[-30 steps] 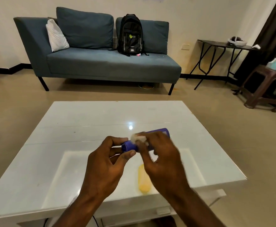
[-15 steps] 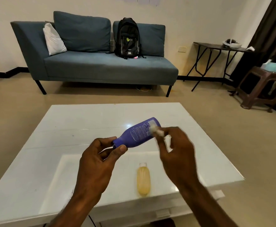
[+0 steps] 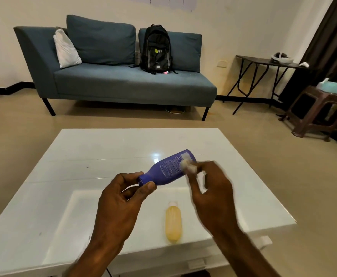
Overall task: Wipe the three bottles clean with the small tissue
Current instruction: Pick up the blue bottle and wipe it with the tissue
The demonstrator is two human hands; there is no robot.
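Your left hand [image 3: 121, 198] pinches the capped end of a tilted purple bottle [image 3: 168, 167] above the white table [image 3: 63, 176], while your right hand [image 3: 209, 188] presses a small tissue [image 3: 187, 165] between closed fingertips against its side.

The right hand [image 3: 209, 188] is smeared by motion blur at centre frame; the purple bottle's cap [image 3: 140, 179] is hidden behind the left hand [image 3: 121, 198].

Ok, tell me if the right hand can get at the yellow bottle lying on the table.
Probably yes: the yellow bottle lies uncovered just beside the right hand, nothing between. That hand holds the tissue, though.
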